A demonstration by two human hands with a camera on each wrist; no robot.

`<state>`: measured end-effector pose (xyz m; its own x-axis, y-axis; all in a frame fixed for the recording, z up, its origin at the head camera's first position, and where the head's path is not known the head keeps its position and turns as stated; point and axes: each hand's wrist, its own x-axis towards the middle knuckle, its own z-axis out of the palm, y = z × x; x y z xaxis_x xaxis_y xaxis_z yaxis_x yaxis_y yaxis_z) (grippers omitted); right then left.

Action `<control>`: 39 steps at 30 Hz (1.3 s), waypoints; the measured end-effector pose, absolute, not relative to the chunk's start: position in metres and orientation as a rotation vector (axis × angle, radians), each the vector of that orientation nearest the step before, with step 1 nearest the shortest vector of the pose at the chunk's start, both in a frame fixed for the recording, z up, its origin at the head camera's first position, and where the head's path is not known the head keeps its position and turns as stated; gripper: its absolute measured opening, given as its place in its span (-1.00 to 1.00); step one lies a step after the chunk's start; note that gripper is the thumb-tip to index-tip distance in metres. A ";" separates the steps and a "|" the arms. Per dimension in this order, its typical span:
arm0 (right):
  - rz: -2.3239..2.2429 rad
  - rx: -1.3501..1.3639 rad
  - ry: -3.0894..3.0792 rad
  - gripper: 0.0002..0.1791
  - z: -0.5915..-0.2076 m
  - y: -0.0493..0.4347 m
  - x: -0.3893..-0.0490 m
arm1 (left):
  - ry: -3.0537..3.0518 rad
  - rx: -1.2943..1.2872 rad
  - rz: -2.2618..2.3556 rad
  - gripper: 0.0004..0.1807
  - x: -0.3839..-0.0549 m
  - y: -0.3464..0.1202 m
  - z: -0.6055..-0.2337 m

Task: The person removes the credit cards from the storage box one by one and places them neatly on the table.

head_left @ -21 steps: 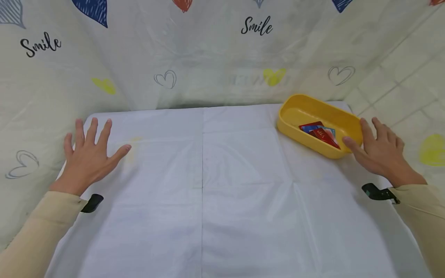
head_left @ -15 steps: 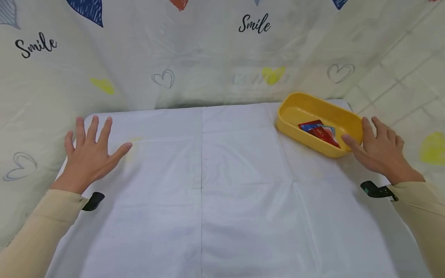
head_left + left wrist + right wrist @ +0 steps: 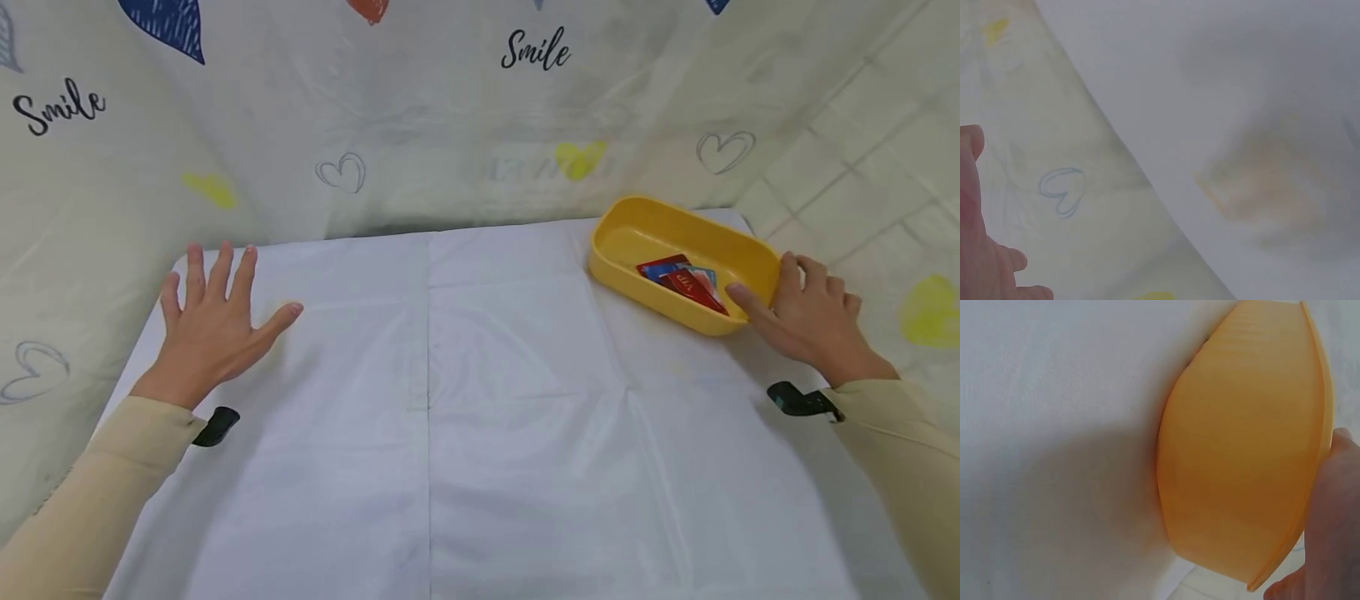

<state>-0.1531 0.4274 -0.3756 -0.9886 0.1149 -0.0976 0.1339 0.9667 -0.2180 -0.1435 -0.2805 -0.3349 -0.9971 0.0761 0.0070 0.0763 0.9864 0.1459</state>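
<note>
One oblong yellow plastic tray (image 3: 705, 237), likely light and stiff, is pinched in my right grip (image 3: 813, 321), sensibly at its nearest rim. My left grip (image 3: 213, 337) splays, empty.

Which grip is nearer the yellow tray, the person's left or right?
Right. The right grip holds the yellow tray by its right end; the left grip is far from it, at the table's left side.

a heart-printed backdrop (image 3: 435, 108) borders a white-covered table (image 3: 540, 467).
</note>
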 end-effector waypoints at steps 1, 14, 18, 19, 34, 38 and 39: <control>-0.340 0.203 3.033 0.20 -0.376 0.428 -0.154 | -3.127 -0.124 -0.230 0.12 -0.144 -0.279 -0.335; -0.261 0.268 2.990 0.22 -0.371 0.428 -0.164 | -3.116 -0.169 -0.210 0.15 -0.156 -0.255 -0.334; -0.243 0.285 2.975 0.21 -0.371 0.428 -0.167 | -3.112 -0.177 -0.210 0.15 -0.159 -0.249 -0.333; -0.243 0.289 2.970 0.20 -0.371 0.428 -0.168 | -3.111 -0.179 -0.209 0.15 -0.159 -0.247 -0.333; -0.342 0.286 2.920 -0.39 -0.380 0.434 -0.180 | -3.110 -0.259 -0.250 0.13 -0.176 -0.207 -0.340; -0.337 0.285 2.912 -0.39 -0.380 0.434 -0.182 | -3.099 -0.287 -0.263 0.12 -0.184 -0.191 -0.339; -0.337 0.288 2.911 -0.38 -0.380 0.434 -0.182 | -3.100 -0.291 -0.265 0.13 -0.186 -0.187 -0.338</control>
